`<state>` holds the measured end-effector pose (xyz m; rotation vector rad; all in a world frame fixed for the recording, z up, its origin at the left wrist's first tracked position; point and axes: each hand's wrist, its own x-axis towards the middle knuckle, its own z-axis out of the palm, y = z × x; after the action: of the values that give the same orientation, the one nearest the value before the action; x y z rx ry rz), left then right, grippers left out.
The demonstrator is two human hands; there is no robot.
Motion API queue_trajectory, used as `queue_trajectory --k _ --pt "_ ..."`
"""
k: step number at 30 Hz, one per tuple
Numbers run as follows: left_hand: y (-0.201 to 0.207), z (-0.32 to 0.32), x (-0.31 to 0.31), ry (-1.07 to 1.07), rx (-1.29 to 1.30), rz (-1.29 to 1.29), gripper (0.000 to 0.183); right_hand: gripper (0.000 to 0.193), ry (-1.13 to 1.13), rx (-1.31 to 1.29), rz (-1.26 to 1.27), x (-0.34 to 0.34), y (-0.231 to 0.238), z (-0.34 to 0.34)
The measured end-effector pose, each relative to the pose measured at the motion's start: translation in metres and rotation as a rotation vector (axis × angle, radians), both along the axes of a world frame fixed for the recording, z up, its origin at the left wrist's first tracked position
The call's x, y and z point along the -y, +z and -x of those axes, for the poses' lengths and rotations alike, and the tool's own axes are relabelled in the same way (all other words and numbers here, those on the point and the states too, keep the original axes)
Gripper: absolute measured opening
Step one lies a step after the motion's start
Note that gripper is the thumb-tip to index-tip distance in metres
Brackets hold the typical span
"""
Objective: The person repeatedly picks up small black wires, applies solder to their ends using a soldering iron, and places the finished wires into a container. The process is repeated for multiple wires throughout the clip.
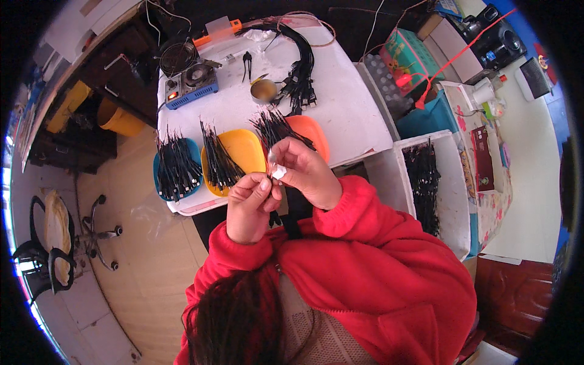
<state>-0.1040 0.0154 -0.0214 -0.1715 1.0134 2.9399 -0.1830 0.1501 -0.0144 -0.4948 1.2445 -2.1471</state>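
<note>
My left hand [248, 207] pinches a thin black cable [275, 219] near its end, close to the table's front edge. Fingertips of my right hand [307, 173] are closed on a small white piece [279, 172], held right beside the left fingertips. Whether it is paper, tape or a plastic part, I cannot tell. Just beyond my hands stand a blue tray [159, 181], a yellow tray [248, 149] and an orange tray [315, 135]. Bundles of short black cables with bared ends [176, 167] lie in or across them.
On the white table [347, 97] are a blue device with a lit switch [193, 88], a round tin [264, 91], small pliers [247, 64] and a bunch of black cables [301, 73]. A white foam box [453, 207] with more cables stands at right. A chair [58, 243] is at left.
</note>
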Motion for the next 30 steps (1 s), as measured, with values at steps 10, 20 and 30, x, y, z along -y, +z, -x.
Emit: queue_trajectory --k 10,20,30 --pt "0.003 -0.007 0.005 -0.022 -0.12 0.528 0.013 0.015 0.452 0.536 0.149 -0.008 -0.007 0.012" --pt "-0.004 -0.004 0.003 0.07 -0.013 0.482 0.011 0.035 -0.478 -0.766 -1.296 -0.038 -0.08 0.244" --pt "0.003 -0.019 -0.007 -0.006 -0.037 0.428 0.011 0.033 -0.54 -0.701 -1.322 -0.031 -0.095 0.258"
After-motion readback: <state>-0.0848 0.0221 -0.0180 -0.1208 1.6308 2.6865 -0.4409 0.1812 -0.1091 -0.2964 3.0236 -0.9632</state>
